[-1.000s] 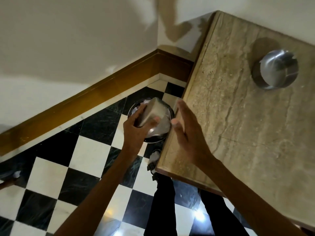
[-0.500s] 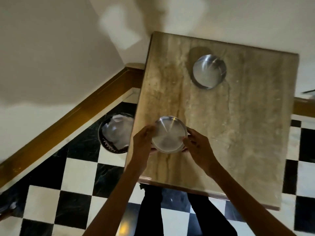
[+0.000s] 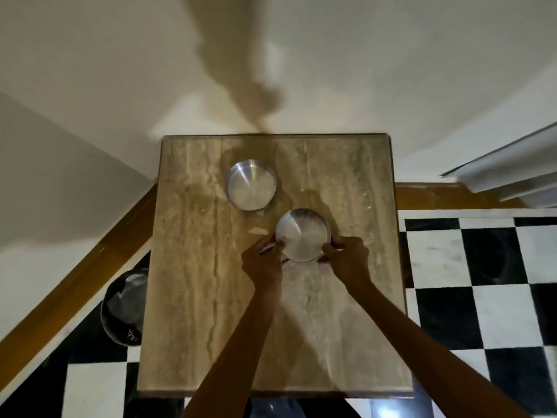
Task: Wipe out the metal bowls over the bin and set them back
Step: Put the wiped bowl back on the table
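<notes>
Two round metal bowls are over the beige stone table [image 3: 193,312]. The nearer metal bowl [image 3: 302,235] is held by its rim between both hands near the table's middle: my left hand [image 3: 264,260] grips its left side and my right hand [image 3: 346,260] grips its right side. Whether it touches the tabletop I cannot tell. The second metal bowl [image 3: 251,185] stands farther back and to the left, apart from the hands. The bin [image 3: 123,309], a dark round one with crumpled white paper inside, stands on the floor at the table's left edge, partly hidden by the tabletop.
The table stands against a cream wall with a brown skirting board [image 3: 75,285]. Black and white checkered floor tiles [image 3: 482,282] spread to the right and lower left. A white ledge or frame [image 3: 506,173] juts in at the right. My dark trousers show below the table's near edge.
The held bowl has moved from over the bin to above the table's middle, near the second bowl. My head has turned right, so the bin now sits at lower left.
</notes>
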Tool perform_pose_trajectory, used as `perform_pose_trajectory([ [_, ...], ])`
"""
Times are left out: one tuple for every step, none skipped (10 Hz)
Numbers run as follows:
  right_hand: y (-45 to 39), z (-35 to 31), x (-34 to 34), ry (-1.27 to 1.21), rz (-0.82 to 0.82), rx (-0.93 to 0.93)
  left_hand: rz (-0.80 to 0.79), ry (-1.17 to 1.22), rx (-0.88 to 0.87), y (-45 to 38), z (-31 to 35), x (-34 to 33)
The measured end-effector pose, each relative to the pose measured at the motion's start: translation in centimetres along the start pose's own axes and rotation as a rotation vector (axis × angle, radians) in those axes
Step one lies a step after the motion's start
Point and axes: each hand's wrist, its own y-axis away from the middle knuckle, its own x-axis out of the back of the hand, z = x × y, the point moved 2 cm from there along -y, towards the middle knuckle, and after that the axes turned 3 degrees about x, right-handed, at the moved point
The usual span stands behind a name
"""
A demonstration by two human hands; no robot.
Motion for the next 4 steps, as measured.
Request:
perform_pose_trajectory([
  [-2.7,-1.0,0.7,-0.069,0.036,-0.047,-0.009,0.031,-0.003,-0.7,1.3,-2.7],
  [-3.8,-2.2,0.7,-0.13,0.073,-0.045,-0.014,0.055,-0.04,-1.4,3.0,-4.0],
  [-3.9,-3.0,0.3,-0.287,0.075,-0.066,-0.069,0.083,-0.058,-1.8,4.6,-4.1],
  [-2.5,-3.6,0.0,-0.357,0.059,-0.095,-0.063,0.006,-0.081,-0.9,5.4,-3.4],
])
